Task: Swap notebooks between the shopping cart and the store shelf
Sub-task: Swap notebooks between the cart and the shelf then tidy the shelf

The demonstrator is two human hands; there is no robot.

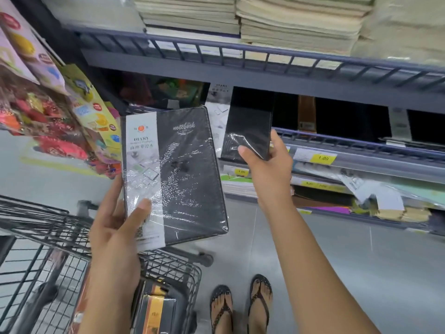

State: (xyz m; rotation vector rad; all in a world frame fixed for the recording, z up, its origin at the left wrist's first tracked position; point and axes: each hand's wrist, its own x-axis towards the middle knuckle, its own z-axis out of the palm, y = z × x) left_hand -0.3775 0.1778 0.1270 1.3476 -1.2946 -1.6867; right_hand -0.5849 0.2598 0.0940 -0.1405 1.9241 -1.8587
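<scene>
So right hand pinches the bottom of a black shrink-wrapped notebook, upright at the grey metal shelf, 12 o'clock. Left hand grips a white-banded black diary above the black wire cart, 7 o'clock.

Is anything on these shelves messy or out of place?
Yes. On the lowest visible shelf at the right, loose paper packets lie tilted and overlapping in a heap, unlike the flat paper stacks up top. The large notebook in the left hand and the small notebook in the right hand look intact.
</scene>
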